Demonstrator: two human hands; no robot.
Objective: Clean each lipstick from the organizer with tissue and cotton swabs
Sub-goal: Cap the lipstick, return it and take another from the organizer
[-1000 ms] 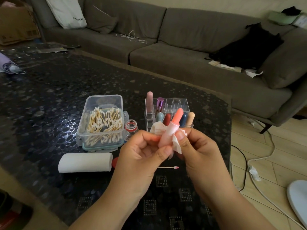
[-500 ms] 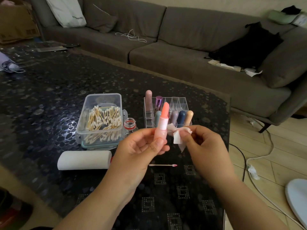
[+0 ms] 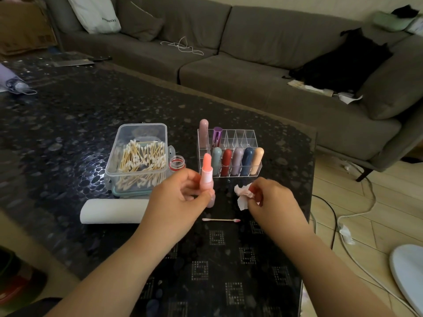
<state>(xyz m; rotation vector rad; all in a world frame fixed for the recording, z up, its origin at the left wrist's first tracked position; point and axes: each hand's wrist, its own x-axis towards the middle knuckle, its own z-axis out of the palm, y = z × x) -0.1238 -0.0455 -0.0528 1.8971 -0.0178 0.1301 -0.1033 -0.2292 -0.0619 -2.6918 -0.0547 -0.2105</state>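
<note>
The left hand (image 3: 180, 197) holds an uncapped pink lipstick (image 3: 207, 179) upright, fingers and thumb curled round its lower tube, the coral bullet standing above the hand. The right hand (image 3: 270, 202) pinches a crumpled tissue (image 3: 243, 195) between thumb and fingertips, just right of the lipstick and apart from it. Both hands hover above the dark patterned desk (image 3: 68, 124).

Just beyond the hands stands a clear organizer (image 3: 240, 138) divided into small compartments. Its near row holds five capped lipsticks side by side: grey-green, red, mauve, dark blue and peach; the leftmost near compartment is hidden behind the held lipstick. The far row holds a tall pink tube and a purple metallic one at its left end.

Left of the organizer sits a clear plastic box (image 3: 139, 133), lid off, piled with wooden-stemmed cotton swabs (image 3: 143, 163). Between box and organizer stands a small open jar (image 3: 177, 162) with a red rim. A roll of white tissue (image 3: 112, 211) lies on its side near the box, and one used swab (image 3: 220, 220), pink at its right tip, lies on the desk below the hands.
</note>
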